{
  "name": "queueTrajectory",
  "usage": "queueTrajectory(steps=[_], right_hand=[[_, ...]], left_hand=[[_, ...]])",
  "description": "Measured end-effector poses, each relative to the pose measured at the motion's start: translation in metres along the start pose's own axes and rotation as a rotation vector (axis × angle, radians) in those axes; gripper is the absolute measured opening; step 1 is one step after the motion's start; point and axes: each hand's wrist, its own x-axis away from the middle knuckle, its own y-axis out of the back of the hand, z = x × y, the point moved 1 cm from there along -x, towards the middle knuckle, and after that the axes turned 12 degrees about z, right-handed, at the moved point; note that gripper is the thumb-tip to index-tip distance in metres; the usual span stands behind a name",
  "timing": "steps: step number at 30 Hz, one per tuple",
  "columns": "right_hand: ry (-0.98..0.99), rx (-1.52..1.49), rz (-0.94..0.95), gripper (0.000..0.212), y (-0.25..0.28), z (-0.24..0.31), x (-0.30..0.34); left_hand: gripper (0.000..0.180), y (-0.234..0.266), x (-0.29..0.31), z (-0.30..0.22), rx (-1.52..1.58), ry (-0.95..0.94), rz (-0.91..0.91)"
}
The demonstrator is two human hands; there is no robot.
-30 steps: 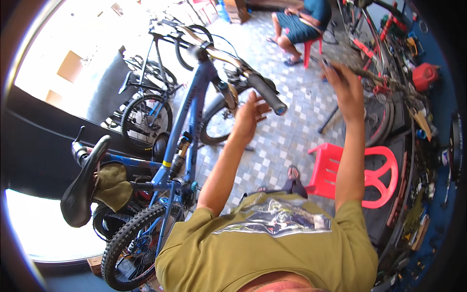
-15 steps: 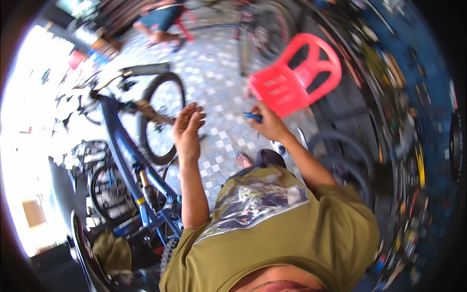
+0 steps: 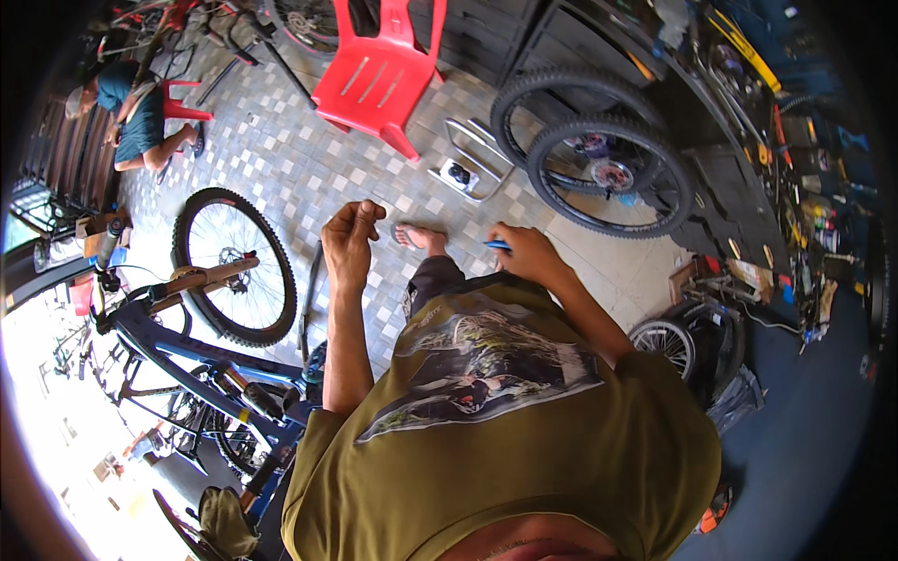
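My left hand (image 3: pixel 351 245) is raised over the tiled floor, its fingers curled and the thumb pressed against them. Whether anything is pinched there is hidden. Close to my shirt, my right hand (image 3: pixel 528 254) is closed around a small blue object (image 3: pixel 498 245); only its end sticks out past the fingers, so its kind does not show. Left of my left hand stands a dark blue mountain bike (image 3: pixel 173 341), its front wheel (image 3: pixel 283 280) turned aside. Neither hand touches the bike.
A red plastic chair (image 3: pixel 379 89) stands ahead. Two loose bicycle wheels (image 3: pixel 608 220) lean against dark cabinets at the right, near a metal stand (image 3: pixel 491 154). Tools line the wall (image 3: pixel 795 159) at far right. Another person (image 3: pixel 140 112) sits at far left.
My view has swung to the right, so the chair and bike sit further left. The left fingers, spread before, are now curled in. My right hand has drawn closer to my body, still holding the blue object.
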Motion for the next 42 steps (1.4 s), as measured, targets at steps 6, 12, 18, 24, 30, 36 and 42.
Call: queueTrajectory(steps=[6, 12, 18, 24, 30, 36, 42], right_hand=[[-0.347, 0.0, 0.036, 0.023, 0.008, -0.096, 0.124], [-0.406, -0.14, -0.007, 0.024, -0.009, -0.135, 0.161], [-0.495, -0.104, 0.099, 0.045, -0.037, -0.138, 0.137], [-0.572, -0.053, 0.203, 0.053, -0.097, -0.159, 0.103], [-0.609, 0.167, -0.043, 0.052, -0.116, -0.136, 0.047], [-0.579, 0.174, 0.118, 0.055, -0.132, -0.158, 0.025], [-0.699, 0.157, 0.142, 0.054, -0.121, -0.181, 0.002]], left_hand=[[0.052, -0.099, 0.022, 0.016, 0.009, 0.059, -0.025], [0.061, -0.143, 0.045, 0.07, 0.027, 0.285, 0.074], [0.059, -0.126, 0.017, 0.138, -0.424, 0.421, 0.388], [0.077, -0.099, -0.034, 0.277, -0.563, 0.432, 0.503], [0.089, -0.102, -0.127, 0.354, -0.824, 0.433, 0.802], [0.09, -0.151, -0.233, 0.515, -1.098, 0.163, 0.761], [0.088, -0.226, -0.348, 0.597, -0.821, 0.499, 0.497]])
